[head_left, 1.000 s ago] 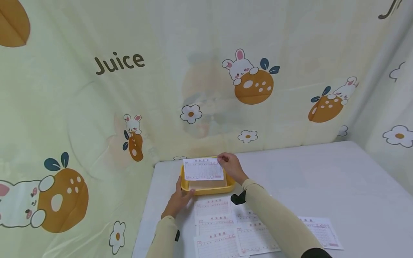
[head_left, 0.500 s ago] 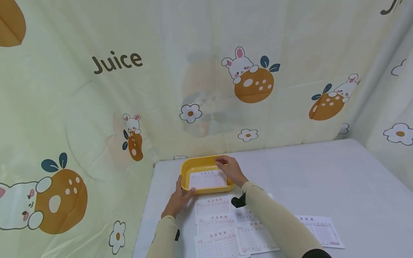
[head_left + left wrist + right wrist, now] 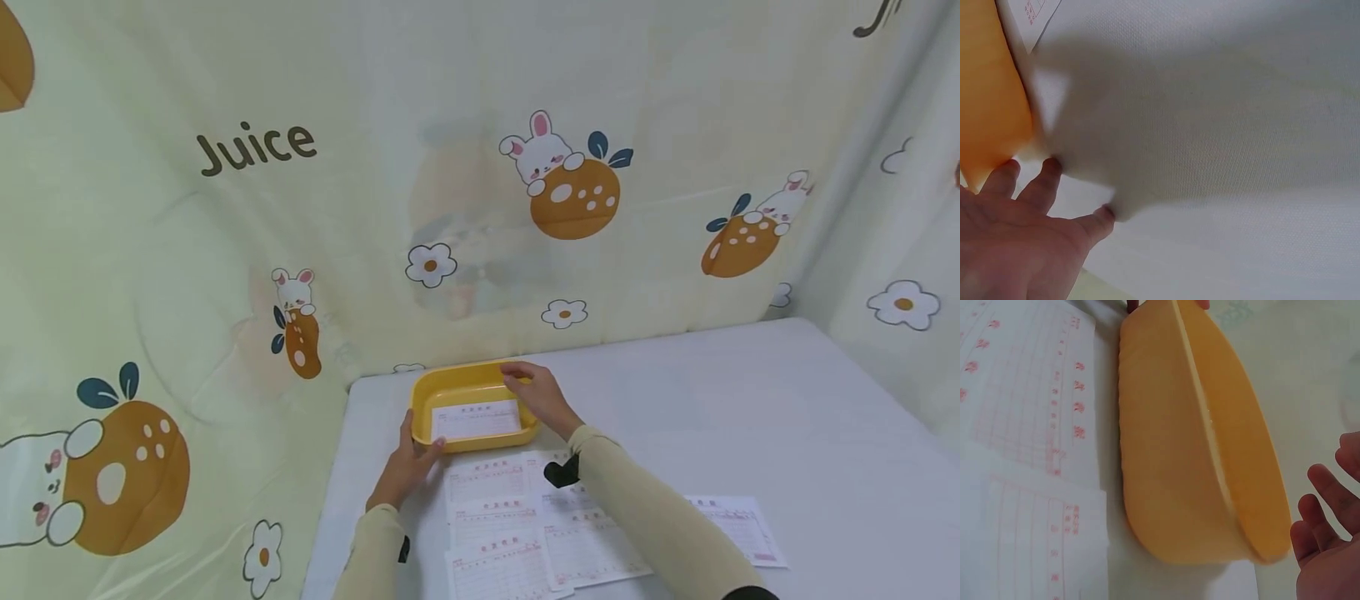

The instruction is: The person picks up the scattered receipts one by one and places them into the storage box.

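A yellow plastic tray (image 3: 467,445) stands at the back of the table, with a printed paper form (image 3: 476,419) lying in its front part. My left hand (image 3: 402,472) holds the tray's front-left corner, thumb at the front wall and fingers along the left side. In the left wrist view, several fingers (image 3: 1041,187) spread beside the tray's wall. Over the tray's right rim, my right hand (image 3: 545,400) hovers with fingers loosely bent and nothing between them. The right wrist view shows these fingers (image 3: 1317,519) close to the tray's end.
Several printed forms (image 3: 491,521) overlap in rows on the white table (image 3: 675,392) in front of the tray. Another form (image 3: 738,529) lies to the right, partly behind the right sleeve. A patterned curtain (image 3: 360,208) hangs behind the table.
One second ago my right hand held a form above the tray; that form has dropped and lies inside. The right hand has let go, while the left hand stays at the tray's corner.
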`<state>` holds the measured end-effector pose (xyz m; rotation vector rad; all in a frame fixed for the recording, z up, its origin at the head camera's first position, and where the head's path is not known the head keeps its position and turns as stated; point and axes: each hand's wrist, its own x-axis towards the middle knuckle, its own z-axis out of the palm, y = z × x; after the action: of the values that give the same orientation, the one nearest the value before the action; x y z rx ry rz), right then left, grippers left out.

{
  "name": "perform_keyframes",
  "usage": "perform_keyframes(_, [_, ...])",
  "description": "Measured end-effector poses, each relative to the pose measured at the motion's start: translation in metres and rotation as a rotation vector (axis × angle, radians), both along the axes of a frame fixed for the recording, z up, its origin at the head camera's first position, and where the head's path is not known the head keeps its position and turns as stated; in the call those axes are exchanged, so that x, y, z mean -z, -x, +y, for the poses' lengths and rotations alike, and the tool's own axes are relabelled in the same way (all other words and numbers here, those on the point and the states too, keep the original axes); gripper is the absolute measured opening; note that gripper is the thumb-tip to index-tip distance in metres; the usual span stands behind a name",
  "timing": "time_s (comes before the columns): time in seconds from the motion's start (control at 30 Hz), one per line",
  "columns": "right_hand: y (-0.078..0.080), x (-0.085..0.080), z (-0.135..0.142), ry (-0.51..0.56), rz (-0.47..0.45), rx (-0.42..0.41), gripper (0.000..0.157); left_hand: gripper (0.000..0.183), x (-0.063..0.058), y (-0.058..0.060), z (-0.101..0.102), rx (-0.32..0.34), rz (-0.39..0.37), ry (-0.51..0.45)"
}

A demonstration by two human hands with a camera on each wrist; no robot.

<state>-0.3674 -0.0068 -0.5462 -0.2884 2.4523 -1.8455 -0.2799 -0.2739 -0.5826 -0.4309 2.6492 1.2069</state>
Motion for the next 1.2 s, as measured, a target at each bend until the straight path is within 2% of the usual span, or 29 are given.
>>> perform_keyframes(0.2, [-0.011,0.004,0.024,-0.050,0.030,0.023,0.033,0.103,-0.003,-0.003,0.000,0.023,0.015,-0.011])
perform_keyframes(0.33, [-0.020,0.008,0.049,-0.078,0.041,0.046,0.034,0.103,-0.004,-0.004,-0.001,0.032,0.000,-0.015])
perform_keyframes(0.53, [-0.035,0.016,0.094,-0.122,0.052,0.083,0.035,0.104,-0.004,-0.006,-0.002,0.048,0.000,-0.022])
perform_keyframes(0.83, [-0.061,0.026,0.167,-0.168,0.152,0.134,0.033,0.107,-0.003,-0.006,0.000,0.038,-0.022,0.000])
perform_keyframes(1.0, [-0.082,0.029,0.199,-0.208,0.155,0.156,0.035,0.106,-0.004,-0.007,0.001,0.039,-0.027,0.001])
perform_keyframes(1.2, [-0.114,0.039,0.238,-0.266,0.121,0.193,0.036,0.108,-0.006,-0.007,0.001,0.054,-0.042,0.008])
